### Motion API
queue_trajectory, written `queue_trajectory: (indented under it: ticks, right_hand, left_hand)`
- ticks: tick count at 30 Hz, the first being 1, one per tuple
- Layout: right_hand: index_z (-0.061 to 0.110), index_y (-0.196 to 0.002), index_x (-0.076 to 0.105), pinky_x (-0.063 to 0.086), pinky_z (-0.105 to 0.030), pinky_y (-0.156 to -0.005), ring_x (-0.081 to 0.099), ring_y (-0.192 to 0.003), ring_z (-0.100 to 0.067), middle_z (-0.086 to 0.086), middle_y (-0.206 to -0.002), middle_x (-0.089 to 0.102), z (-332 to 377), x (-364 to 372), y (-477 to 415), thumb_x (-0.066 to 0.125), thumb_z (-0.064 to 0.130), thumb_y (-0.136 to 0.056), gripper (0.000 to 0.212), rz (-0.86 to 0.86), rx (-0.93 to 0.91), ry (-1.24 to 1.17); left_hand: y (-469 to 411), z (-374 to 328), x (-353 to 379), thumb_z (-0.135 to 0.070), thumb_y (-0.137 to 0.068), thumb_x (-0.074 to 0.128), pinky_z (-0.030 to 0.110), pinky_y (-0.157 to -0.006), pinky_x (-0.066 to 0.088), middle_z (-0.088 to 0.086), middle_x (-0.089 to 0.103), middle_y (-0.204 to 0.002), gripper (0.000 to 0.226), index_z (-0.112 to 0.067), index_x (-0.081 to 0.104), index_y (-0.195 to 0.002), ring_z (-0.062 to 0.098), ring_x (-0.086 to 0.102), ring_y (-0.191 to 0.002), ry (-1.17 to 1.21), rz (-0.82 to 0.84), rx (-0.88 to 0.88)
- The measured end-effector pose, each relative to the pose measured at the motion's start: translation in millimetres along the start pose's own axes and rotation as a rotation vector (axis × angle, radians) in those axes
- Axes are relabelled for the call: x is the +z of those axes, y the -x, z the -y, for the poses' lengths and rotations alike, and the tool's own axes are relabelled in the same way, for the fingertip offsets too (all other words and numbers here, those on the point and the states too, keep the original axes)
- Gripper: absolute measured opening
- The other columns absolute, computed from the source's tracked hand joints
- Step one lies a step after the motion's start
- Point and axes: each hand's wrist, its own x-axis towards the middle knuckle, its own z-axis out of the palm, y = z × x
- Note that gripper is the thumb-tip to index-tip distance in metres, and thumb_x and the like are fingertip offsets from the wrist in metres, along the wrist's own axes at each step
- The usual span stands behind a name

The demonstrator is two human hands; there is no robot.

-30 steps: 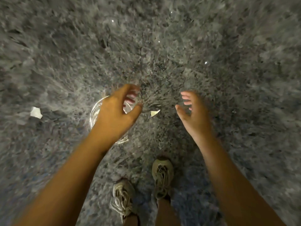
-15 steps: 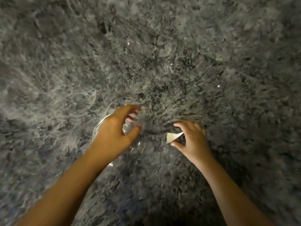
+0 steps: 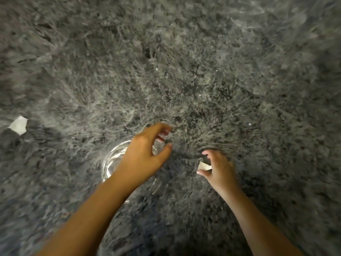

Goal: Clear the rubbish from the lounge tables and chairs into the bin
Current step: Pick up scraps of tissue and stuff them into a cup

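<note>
I look straight down at a shaggy grey carpet [image 3: 184, 71]. My left hand [image 3: 142, 159] curls over the rim of a clear plastic cup [image 3: 112, 159], thumb on one side and fingers on the other; most of the cup is hidden under the hand and wrist. My right hand [image 3: 219, 169] sits low over the carpet and pinches a small white paper scrap [image 3: 203, 166] between thumb and fingers. The two hands are about a hand's width apart.
A second white paper scrap [image 3: 18, 125] lies on the carpet at the far left, well away from both hands. Only carpet shows elsewhere; no bin, table or chair is in view.
My right hand dropped to the carpet and closed on the white scrap that lay between the hands. The view came closer to the floor, and my feet have left the frame.
</note>
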Motion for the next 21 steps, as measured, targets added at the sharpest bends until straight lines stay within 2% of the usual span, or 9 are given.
queue_trajectory:
  ticks: [1, 3, 6, 10, 12, 16, 18, 21]
  right_hand:
    - [0.023, -0.117, 0.051, 0.033, -0.036, -0.092, 0.049, -0.11, -0.018, 0.004, -0.115, 0.052, 3, 2, 5, 0.069, 0.031, -0.08, 0.042, 0.033, 0.017, 0.08]
    - [0.017, -0.111, 0.055, 0.037, -0.035, -0.089, 0.052, -0.107, -0.023, 0.0, -0.111, 0.056, 6, 9, 12, 0.069, 0.021, -0.08, 0.034, -0.001, 0.039, 0.056]
    - [0.005, -0.089, 0.062, 0.04, -0.031, -0.069, 0.057, -0.084, -0.028, -0.008, -0.087, 0.061, 9, 14, 11, 0.071, 0.003, -0.075, 0.017, -0.085, 0.069, -0.123]
    - [0.003, -0.072, 0.064, 0.033, -0.025, -0.057, 0.058, -0.066, -0.026, -0.008, -0.07, 0.063, 28, 4, -10, 0.071, -0.002, -0.073, 0.008, -0.162, -0.046, -0.197]
    - [0.004, -0.07, 0.065, 0.035, -0.016, -0.054, 0.055, -0.058, -0.016, -0.003, -0.064, 0.061, 53, -12, -24, 0.073, 0.0, -0.072, 0.009, -0.236, -0.132, -0.286]
    - [0.014, -0.072, 0.063, 0.039, -0.003, -0.058, 0.053, -0.061, 0.005, 0.017, -0.065, 0.056, 121, -61, -42, 0.072, 0.005, -0.075, 0.013, -0.296, -0.33, -0.514]
    - [0.018, -0.074, 0.062, 0.04, -0.004, -0.061, 0.055, -0.064, 0.007, 0.019, -0.067, 0.056, 155, -91, -44, 0.072, 0.006, -0.075, 0.016, -0.287, -0.417, -0.567]
    - [0.025, -0.074, 0.06, 0.044, -0.009, -0.064, 0.058, -0.066, 0.003, 0.016, -0.071, 0.061, 206, -136, -34, 0.071, 0.006, -0.077, 0.022, -0.219, -0.473, -0.713]
  left_hand:
    - [6, -3, -5, -0.023, -0.085, 0.062, 0.001, -0.076, 0.038, -0.007, 0.063, -0.102, 0.029, -0.019, 0.057, -0.113, -0.005, 0.057, -0.09, 0.017, -0.005, -0.002]
    - [14, -2, -14, -0.032, -0.081, 0.056, 0.002, -0.075, 0.039, -0.012, 0.062, -0.1, 0.033, -0.023, 0.057, -0.113, -0.007, 0.056, -0.09, 0.037, -0.018, -0.01]
    - [16, 11, -18, -0.03, -0.082, 0.057, 0.003, -0.075, 0.04, -0.011, 0.062, -0.103, 0.031, -0.024, 0.057, -0.113, -0.006, 0.056, -0.091, 0.047, -0.027, -0.004]
    - [3, 33, -15, -0.024, -0.083, 0.059, 0.007, -0.076, 0.042, -0.006, 0.064, -0.103, 0.029, -0.02, 0.058, -0.112, -0.002, 0.057, -0.087, 0.054, -0.075, 0.027]
    - [-4, 37, -14, -0.027, -0.082, 0.058, 0.008, -0.077, 0.043, -0.007, 0.064, -0.103, 0.031, -0.02, 0.058, -0.112, -0.001, 0.057, -0.087, 0.066, -0.096, 0.034]
    - [-13, 30, -31, -0.026, -0.081, 0.059, 0.006, -0.075, 0.041, -0.005, 0.065, -0.101, 0.032, -0.017, 0.059, -0.111, 0.0, 0.057, -0.086, 0.098, -0.158, 0.057]
    - [-13, 18, -53, -0.023, -0.081, 0.062, 0.007, -0.074, 0.042, -0.003, 0.065, -0.1, 0.031, -0.016, 0.058, -0.111, 0.001, 0.057, -0.086, 0.119, -0.2, 0.059]
    - [-5, -13, -101, -0.03, -0.078, 0.057, 0.012, -0.075, 0.045, -0.005, 0.065, -0.096, 0.036, -0.017, 0.057, -0.112, 0.001, 0.058, -0.087, 0.17, -0.267, 0.014]
